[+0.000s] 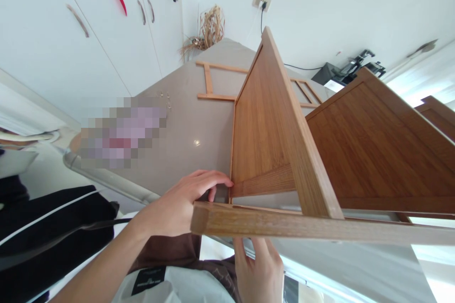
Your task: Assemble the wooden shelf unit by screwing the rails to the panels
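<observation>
the wooden frame [270, 128] spans from centre toward four o'clock over the worktop [181, 151], its near rail [284, 227] cut off by the picture's edge; the left hand [177, 203], at seven, bends its fingers to the frame's inner edge, grip partly hidden; the right hand [261, 270], near six, has fingertips lost behind the rail, so i cannot tell whether it pinches; a pixelated patch [131, 132] at nine stays unreadable
</observation>
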`<state>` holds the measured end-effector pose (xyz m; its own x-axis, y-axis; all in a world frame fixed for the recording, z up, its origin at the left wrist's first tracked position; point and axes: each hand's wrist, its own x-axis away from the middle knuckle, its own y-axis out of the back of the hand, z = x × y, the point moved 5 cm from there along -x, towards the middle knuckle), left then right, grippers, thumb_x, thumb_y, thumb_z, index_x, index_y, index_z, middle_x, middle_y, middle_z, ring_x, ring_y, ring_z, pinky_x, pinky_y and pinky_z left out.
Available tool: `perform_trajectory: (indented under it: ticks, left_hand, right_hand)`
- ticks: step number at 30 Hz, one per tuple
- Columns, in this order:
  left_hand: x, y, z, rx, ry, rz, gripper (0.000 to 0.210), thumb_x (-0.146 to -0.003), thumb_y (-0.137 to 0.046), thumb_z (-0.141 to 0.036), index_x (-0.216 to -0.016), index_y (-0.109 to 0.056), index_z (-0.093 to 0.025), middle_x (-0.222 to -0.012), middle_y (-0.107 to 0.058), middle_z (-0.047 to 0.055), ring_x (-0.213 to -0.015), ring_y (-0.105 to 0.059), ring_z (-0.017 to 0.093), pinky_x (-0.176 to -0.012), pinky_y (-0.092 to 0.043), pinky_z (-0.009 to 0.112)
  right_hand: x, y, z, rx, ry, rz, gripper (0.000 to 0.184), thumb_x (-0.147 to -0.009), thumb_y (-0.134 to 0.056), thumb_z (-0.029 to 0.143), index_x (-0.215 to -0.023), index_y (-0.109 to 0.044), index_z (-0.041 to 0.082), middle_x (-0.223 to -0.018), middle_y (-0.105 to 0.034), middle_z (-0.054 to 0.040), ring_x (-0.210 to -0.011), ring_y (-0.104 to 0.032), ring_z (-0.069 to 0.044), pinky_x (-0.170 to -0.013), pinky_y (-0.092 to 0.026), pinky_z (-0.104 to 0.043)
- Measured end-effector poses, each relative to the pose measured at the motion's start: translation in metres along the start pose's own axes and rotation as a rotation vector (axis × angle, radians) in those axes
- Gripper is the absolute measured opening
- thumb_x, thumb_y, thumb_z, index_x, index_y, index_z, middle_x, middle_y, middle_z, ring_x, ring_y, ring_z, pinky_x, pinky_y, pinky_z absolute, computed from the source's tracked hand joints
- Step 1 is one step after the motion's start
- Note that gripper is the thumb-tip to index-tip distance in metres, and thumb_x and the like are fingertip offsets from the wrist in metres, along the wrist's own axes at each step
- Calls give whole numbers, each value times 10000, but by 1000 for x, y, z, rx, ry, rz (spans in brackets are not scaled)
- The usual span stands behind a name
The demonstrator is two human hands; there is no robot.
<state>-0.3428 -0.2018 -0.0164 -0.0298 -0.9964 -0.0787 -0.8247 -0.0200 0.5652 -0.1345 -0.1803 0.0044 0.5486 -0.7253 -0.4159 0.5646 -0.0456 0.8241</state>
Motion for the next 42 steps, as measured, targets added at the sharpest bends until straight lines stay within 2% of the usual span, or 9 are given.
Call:
perform_trajectory:
  ticks: [3, 8, 15, 22, 28, 34, 42]
  left_hand:
    - [-1, -3, 3, 22, 2, 51, 490, -855, -670, -257, -1320, -525, -306, -969, -628, 4, -903, -583, 184, -921, -461, 345]
    - [1, 3, -8, 46, 20, 11, 475, -843, -650, -261, -1302, -537, -300, -970, -624, 6, -921, -578, 196, -909, -464, 346]
    - [3, 11, -30, 43, 66, -11, 456, -833, -576, -175, -1278, -538, -265, -1077, -635, 24, -944, -579, 196, -890, -477, 347]
    - [6, 8, -24, 21, 77, -35, 476, -842, -608, -183, -1299, -530, -291, -1102, -613, 24, -938, -570, 189, -859, -485, 330]
    - [5, 9, -26, 36, 66, 3, 469, -853, -601, -186, -1305, -524, -285, -1054, -617, 16, -935, -570, 182, -892, -478, 331]
    - [5, 8, -24, 32, 63, -3, 504, -827, -615, -159, -1303, -524, -298, -1072, -617, 2, -936, -570, 174, -902, -469, 329]
    - [4, 10, -27, 39, 56, -10, 486, -819, -593, -158, -1284, -535, -285, -1113, -610, 15, -926, -563, 177, -875, -467, 323]
  right_hand:
    - [0, -2, -2, -38, 109, -13, 198, -1029, -507, 300, -880, -628, 254, -736, -681, 3, -620, -649, -156, -600, -463, -251]
    - [-6, -3, 0, -67, 226, 2, 152, -1018, -515, 209, -1008, -665, 235, -871, -675, -43, -790, -651, -179, -696, -483, -276]
    - [-7, -4, -5, -60, 207, 12, 172, -983, -557, 174, -1069, -695, 230, -928, -590, -77, -836, -576, -211, -766, -499, -355]
    - [-9, -7, -7, -99, 209, 85, 180, -960, -622, 192, -1125, -684, 232, -1002, -637, -71, -920, -593, -224, -855, -499, -384]
    - [-12, -3, -3, -99, 251, 104, 233, -957, -557, 98, -1090, -694, 233, -958, -653, -63, -938, -624, -216, -841, -502, -352]
    - [-12, 4, -2, -112, 329, 148, 339, -928, -511, 23, -1168, -659, 211, -949, -658, -59, -916, -624, -206, -872, -481, -364]
    - [-9, 0, -4, -66, 363, 185, 360, -911, -484, -10, -1171, -650, 174, -992, -650, -92, -958, -612, -235, -889, -467, -401]
